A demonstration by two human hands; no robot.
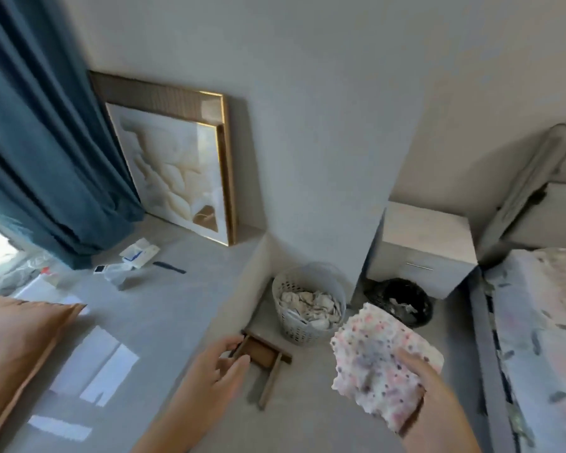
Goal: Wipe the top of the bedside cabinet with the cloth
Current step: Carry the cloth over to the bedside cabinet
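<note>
Cloth held in right grip, long axis toward bedside cabinet; left grip open.

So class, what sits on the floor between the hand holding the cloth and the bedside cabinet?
In the head view, a black bin lies between the right hand gripping the cloth and the bedside cabinet.

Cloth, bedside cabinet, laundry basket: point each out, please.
cloth (378, 361): head view, middle of the spotted fabric.
bedside cabinet (425, 230): head view, bare top surface.
laundry basket (303, 328): head view, perforated front wall.
</note>
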